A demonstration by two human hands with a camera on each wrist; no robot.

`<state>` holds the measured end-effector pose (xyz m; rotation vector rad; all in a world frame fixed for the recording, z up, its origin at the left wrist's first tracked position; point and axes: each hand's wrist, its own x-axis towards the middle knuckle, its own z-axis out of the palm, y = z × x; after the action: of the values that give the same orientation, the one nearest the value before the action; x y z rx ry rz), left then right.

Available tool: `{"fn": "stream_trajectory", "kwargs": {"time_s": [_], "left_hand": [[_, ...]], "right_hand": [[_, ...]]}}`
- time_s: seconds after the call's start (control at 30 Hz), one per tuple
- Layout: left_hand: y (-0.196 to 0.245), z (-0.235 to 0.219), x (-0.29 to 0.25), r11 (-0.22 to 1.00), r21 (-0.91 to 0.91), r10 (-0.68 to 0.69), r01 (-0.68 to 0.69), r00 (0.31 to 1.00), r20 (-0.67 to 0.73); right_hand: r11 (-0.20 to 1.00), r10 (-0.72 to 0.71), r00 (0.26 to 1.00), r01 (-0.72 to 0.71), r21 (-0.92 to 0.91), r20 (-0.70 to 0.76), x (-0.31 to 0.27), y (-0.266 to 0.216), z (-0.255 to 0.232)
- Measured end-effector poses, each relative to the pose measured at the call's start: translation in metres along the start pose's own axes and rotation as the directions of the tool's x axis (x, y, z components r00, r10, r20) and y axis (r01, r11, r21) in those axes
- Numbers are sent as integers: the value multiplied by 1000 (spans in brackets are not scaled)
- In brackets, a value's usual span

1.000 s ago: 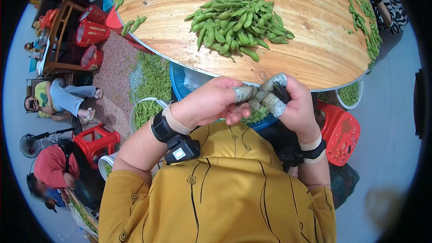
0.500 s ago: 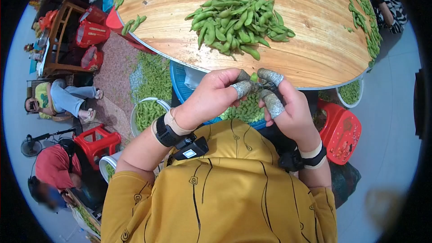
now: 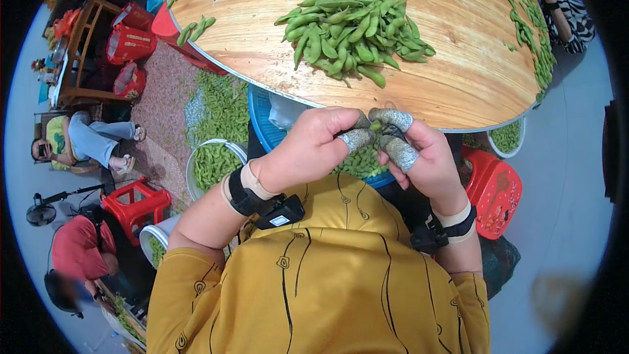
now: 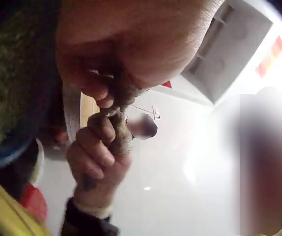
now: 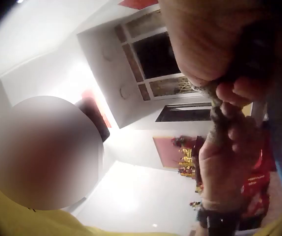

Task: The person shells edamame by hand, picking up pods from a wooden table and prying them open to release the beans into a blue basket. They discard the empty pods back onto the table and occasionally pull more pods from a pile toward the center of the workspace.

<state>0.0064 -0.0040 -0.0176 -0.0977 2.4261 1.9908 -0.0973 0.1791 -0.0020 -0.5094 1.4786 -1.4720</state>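
Over the lap in the head view, my two hands meet just off the table's near edge. My left hand (image 3: 308,141) pinches a green edamame pod (image 3: 375,126) with its thumb and forefinger, both wrapped in grey tape. From the other side my right hand (image 3: 429,157) grips the pod between its own taped thumb and forefinger. A small dark thing shows between those right fingers; I cannot tell what it is. Below the hands, shelled green beans (image 3: 360,162) lie in a blue basket (image 3: 263,124). A heap of edamame pods (image 3: 357,29) rests on the wooden table (image 3: 249,46).
White buckets of pods (image 3: 216,164) stand at the left, near pods spread on the floor (image 3: 226,108). A red stool (image 3: 495,193) is by my right arm, another (image 3: 137,200) farther left. Other people sit around; one in zebra print (image 3: 576,10) is across the table.
My hands first came apart slightly and rose toward the table edge, a green pod coming into view between the fingertips. Since then they have drawn close again. The heap looks unchanged.
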Motion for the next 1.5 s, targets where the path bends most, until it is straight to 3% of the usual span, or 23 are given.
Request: {"fn": "stream_trajectory", "kwargs": {"time_s": [0.07, 0.13, 0.17, 0.23, 0.3, 0.43, 0.6, 0.63, 0.7, 0.77, 0.8, 0.83, 0.87, 0.93, 0.97, 1.07, 1.13, 1.17, 1.23, 1.3, 1.37, 1.43, 1.5], "left_hand": [[-2, -1, -2, 976, -198, -79, 86, 996, 44], [-5, -3, -5, 596, -729, -209, 336, 942, 264], [-8, -3, -6, 594, -731, -207, 336, 942, 264], [-17, -1, -8, 254, -892, -90, 374, 927, 364], [-20, -2, -8, 226, -894, -75, 387, 922, 380], [-23, -2, -9, 247, -871, -60, 425, 904, 424], [-27, -8, -10, 278, -833, -40, 478, 872, 487], [-25, -10, -11, 390, -769, -143, 506, 858, 493], [-21, -16, -15, 488, -692, -244, 532, 844, 477], [-15, -27, -25, 795, -381, -336, 472, 866, 371], [-10, -35, -33, 830, -252, -402, 497, 847, 347], [-17, -46, -43, 928, 29, -364, 372, 887, 282], [-24, -56, -54, 920, 319, -308, 227, 923, 232], [-23, -68, -78, 586, 782, -419, 211, 905, 69], [-22, -70, -89, 427, 854, -465, 299, 882, -76], [-36, -72, -103, 254, 907, -390, 335, 894, -221], [-16, -62, -89, 527, 797, -220, 296, 953, -208], [-9, -55, -81, 526, 796, -218, 301, 952, -216], [5, -40, -61, 644, 756, 58, 117, 978, -201], [14, -24, -36, 640, 763, 342, -95, 924, -171], [18, -9, -9, 614, 754, 485, -231, 865, -130], [21, 3, 7, 626, 733, 512, -266, 849, -129], [21, 7, 18, 598, 779, 262, -189, 965, 34]], "right_hand": [[995, 11, 999, -15, 100, 44, -1, -4, 2], [980, 19, 996, -36, 197, 88, -3, -7, 6], [996, -6, 999, 1, 90, 53, -4, -8, 9], [999, -33, 999, 34, -22, 23, -4, -7, 13], [912, -320, 947, 307, -272, -3, -1, -2, 16], [967, -239, 971, 236, -99, -18, 1, -3, 17], [860, -338, 938, 341, -380, 76, 6, -4, 11], [859, -338, 938, 342, -382, 78, 5, -7, 11], [567, -352, 920, 358, -742, 175, 5, -13, 12], [482, -404, 897, 376, -791, 181, 8, -5, 19], [397, -454, 872, 384, -834, 185, 9, -2, 22], [394, -456, 870, 387, -834, 188, 10, -1, 23], [387, -459, 866, 395, -833, 197, 10, -1, 23], [393, -503, 852, 373, -841, 143, 13, -5, 24], [397, -505, 851, 375, -837, 142, 18, -8, 23], [281, -682, 728, 173, -944, -70, 43, -14, 16], [257, -675, 735, 151, -955, -65, 54, -12, 9], [229, -666, 744, 124, -965, -63, 57, -12, 7], [267, -671, 736, 136, -954, -83, 53, -18, 8], [600, -494, 827, 102, -793, -267, 45, -21, 3], [690, -398, 860, 51, -722, -320, 35, -22, -2], [783, -367, 909, 185, -594, -200, 20, -26, -3], [846, -308, 934, 183, -501, -180, 10, -25, -7]]}}
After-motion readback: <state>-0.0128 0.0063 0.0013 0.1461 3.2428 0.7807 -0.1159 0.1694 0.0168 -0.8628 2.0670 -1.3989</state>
